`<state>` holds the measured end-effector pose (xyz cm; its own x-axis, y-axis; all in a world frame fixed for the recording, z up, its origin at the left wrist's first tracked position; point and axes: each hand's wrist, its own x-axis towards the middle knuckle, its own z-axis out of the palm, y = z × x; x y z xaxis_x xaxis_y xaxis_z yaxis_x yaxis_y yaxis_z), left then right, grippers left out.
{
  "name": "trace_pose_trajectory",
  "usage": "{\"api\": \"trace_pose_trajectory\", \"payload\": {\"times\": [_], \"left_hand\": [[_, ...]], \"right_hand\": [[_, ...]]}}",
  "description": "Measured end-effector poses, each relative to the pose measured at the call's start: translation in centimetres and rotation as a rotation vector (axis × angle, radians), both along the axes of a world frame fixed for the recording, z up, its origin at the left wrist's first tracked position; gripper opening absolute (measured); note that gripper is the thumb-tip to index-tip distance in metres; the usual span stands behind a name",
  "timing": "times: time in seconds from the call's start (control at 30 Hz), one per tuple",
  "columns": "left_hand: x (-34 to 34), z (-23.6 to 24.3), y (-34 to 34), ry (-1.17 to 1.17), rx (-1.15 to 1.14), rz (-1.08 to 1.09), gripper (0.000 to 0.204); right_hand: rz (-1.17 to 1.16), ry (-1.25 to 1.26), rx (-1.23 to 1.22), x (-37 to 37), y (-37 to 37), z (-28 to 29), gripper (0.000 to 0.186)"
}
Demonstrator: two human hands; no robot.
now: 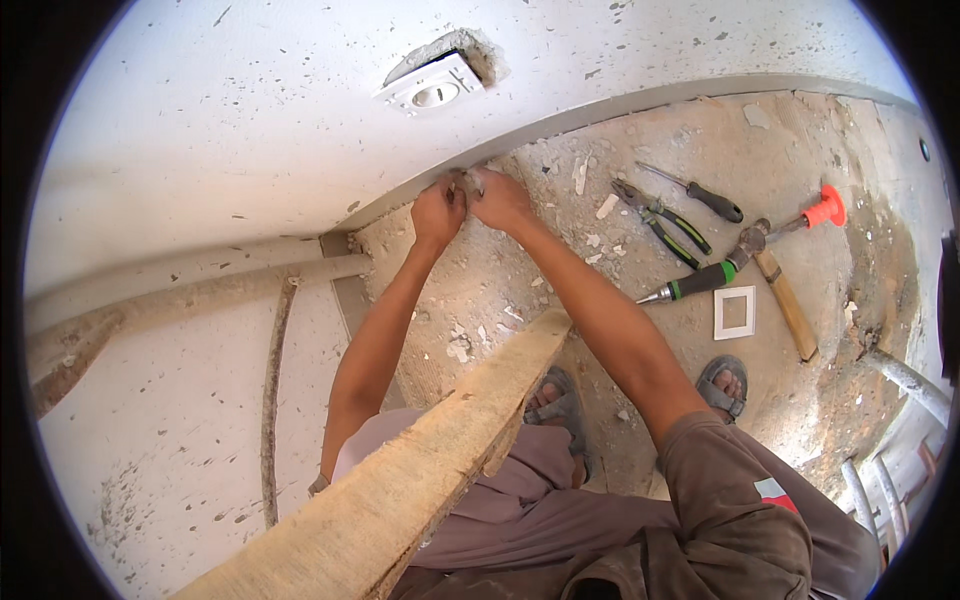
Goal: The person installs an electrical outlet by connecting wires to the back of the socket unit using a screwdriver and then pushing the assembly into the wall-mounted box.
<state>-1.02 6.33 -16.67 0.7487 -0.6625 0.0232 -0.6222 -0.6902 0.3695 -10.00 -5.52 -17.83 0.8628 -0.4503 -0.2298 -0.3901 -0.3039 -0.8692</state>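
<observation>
Low beside the base of the wall, my left hand [438, 213] and my right hand [500, 200] are close together with curled fingers. Something small and greyish shows between them, too small and too covered by the fingers to name. Above them a white wall socket [436, 92] sits tilted, partly out of a rough hole [487, 58] in the plaster. Nearest to my right hand on the dusty floor are white plaster chips [606, 206].
To the right lie pliers [678, 228], a thin screwdriver [712, 200], a green-and-black screwdriver [700, 281], a hammer [788, 305], an orange-guarded chisel [826, 207] and a white square frame [735, 313]. A wooden plank [400, 470] slants up in front of me. Poles [200, 290] stand left.
</observation>
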Motion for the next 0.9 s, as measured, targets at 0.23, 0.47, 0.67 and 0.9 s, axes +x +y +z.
{"api": "trace_pose_trajectory", "payload": {"times": [0.23, 0.47, 0.67, 0.9], "left_hand": [[0.3, -1.0, -0.1, 0.004, -0.006, 0.046, 0.027], [0.6, -1.6, 0.1, 0.064, -0.069, 0.119, 0.023], [0.6, -2.5, 0.1, 0.082, -0.16, 0.123, 0.02], [1.3, -3.1, 0.4, 0.091, -0.164, 0.121, 0.021]], "right_hand": [[-0.009, -0.009, 0.015, 0.8, 0.0, -0.8, 0.049], [-0.053, -0.072, -0.065, 1.9, 0.4, -2.2, 0.031], [-0.109, -0.029, -0.096, 2.4, 1.1, -2.1, 0.025], [-0.121, -0.127, -0.083, 2.3, 1.1, -2.7, 0.032]]}}
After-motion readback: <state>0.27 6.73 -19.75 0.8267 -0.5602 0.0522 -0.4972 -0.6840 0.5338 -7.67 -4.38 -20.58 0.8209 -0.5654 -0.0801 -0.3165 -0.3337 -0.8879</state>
